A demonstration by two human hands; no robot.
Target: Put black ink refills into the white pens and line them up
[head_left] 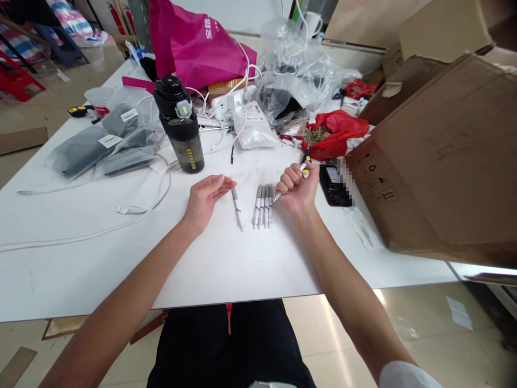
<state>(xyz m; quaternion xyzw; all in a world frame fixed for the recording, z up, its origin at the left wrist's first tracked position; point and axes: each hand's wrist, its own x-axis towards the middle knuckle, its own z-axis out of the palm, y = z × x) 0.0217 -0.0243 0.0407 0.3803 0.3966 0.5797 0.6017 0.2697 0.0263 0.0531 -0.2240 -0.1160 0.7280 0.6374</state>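
On the white table (194,285), several silver-and-white pens (263,207) lie side by side, upright in the view. A single pen (238,210) lies apart to their left, its upper end by the fingertips of my left hand (205,199). That hand rests on its edge with the fingers extended and holds nothing visible. My right hand (298,188) is curled palm up around another pen (277,197), whose tip sticks out toward the row. A black and yellow tool (307,156) shows just beyond the right fist; whether it touches the hand is unclear.
A black bottle (188,140) stands behind my left hand. Bagged dark items (86,151) and white cables (157,202) lie left. A phone (336,186), a red plastic bag (343,132) and a large cardboard box (440,161) are right. A magenta bag (194,48) sits at the back.
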